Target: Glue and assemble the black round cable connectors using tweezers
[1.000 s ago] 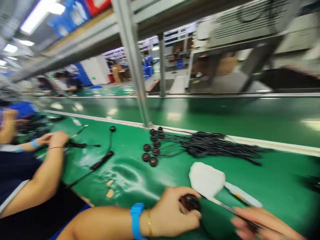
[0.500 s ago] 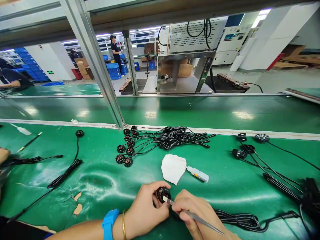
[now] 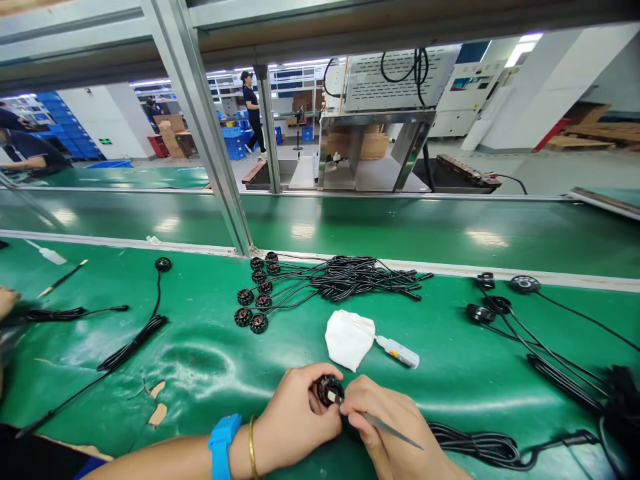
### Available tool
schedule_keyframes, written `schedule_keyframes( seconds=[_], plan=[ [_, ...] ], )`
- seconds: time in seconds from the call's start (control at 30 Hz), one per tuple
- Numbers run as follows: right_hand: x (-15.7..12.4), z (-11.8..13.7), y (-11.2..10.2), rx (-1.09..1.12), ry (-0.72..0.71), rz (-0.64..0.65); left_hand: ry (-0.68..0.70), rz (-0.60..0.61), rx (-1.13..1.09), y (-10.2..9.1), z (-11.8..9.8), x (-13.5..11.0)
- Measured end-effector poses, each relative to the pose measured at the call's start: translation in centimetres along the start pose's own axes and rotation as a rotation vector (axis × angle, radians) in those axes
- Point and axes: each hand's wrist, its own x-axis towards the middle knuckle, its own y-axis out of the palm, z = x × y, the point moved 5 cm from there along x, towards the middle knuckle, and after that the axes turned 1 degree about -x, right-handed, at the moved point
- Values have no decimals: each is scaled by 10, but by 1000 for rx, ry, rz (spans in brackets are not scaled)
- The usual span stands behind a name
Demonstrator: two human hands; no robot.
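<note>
Near the bottom middle, my left hand [image 3: 295,420] grips a round black cable head [image 3: 328,388] between thumb and fingers, its open face tilted toward my right hand. My right hand [image 3: 387,427] pinches slim metal tweezers [image 3: 390,432], whose pointed end sticks out to the lower right. Their other end, with a small whitish piece [image 3: 332,397] at it, meets the face of the cable head; whether that piece is part of the tool I cannot tell. A coiled black cable [image 3: 475,440] lies right of my right hand. Beyond my hands are a white pad [image 3: 349,339] and a small bottle [image 3: 398,351].
Several finished-looking cable heads [image 3: 259,323] with bundled black cables [image 3: 350,277] lie at the back middle. More heads [image 3: 480,313] with cables lie right. A single cabled head [image 3: 163,265] and a co-worker's hand [image 3: 7,301] are left. A metal post [image 3: 205,133] rises behind.
The tweezers have turned slightly, and my right hand sits a little closer to the cable head. My left hand keeps its hold. The view has shifted slightly; a distant person has stepped along.
</note>
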Motion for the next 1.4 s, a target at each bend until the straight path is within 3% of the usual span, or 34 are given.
schedule_keyframes(
  seconds=[0.2,0.43,0.63,0.83,1.03,1.2,1.4],
  plan=[
    [9,10,8,-244,-62,-28,105,47,-39,2,-6,1],
    [2,-3,-25,56,28,-257,17,-13,52,-1,2,1],
    [1,-8,-6,92,-9,-136,44,1,14,-1,-1,3],
    [4,0,6,-134,-81,-64,70,50,-11,1,-12,1],
    [4,1,0,-123,-46,-88,73,23,-10,0,-7,2],
    [0,-7,-14,80,-13,-250,-6,-27,27,-2,0,2],
    [0,-11,-4,16,-29,-164,-1,2,-22,0,-4,2]
  ],
)
